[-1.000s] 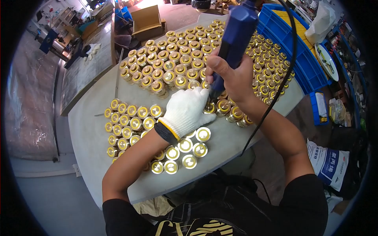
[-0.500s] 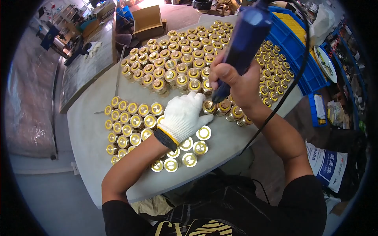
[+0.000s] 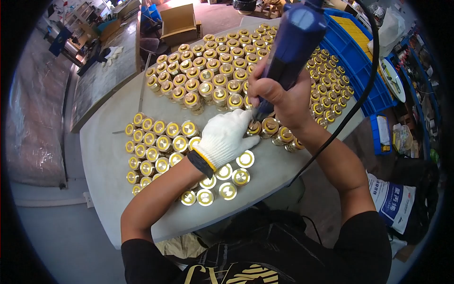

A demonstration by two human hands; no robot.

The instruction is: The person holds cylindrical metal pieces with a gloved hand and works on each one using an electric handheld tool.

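Observation:
My left hand (image 3: 224,136), in a white knit glove, curls its fingers and thumb around a brass cylinder (image 3: 254,129) standing on the table. Wrapped in my bare right hand (image 3: 287,100) is a dark blue corded power tool (image 3: 297,42), tilted with its narrow end down at that cylinder's top. Glove and tool partly hide the contact, so I cannot tell exactly where the tip sits. Just right of it stands another brass cylinder (image 3: 270,126). Left of and below my glove are several cylinders with shiny flat tops and yellow rings (image 3: 241,176).
Many brass pieces with raised centres (image 3: 206,75) stand in rows across the back of the grey table (image 3: 111,189). Smaller ones (image 3: 329,89) fill the right side, beside a blue crate (image 3: 345,47). The tool's black cable (image 3: 347,116) hangs past my right forearm.
The tool's lower end has shifted slightly left and become steeper over the held cylinder. My gloved hand has moved slightly to the right, still around the cylinder.

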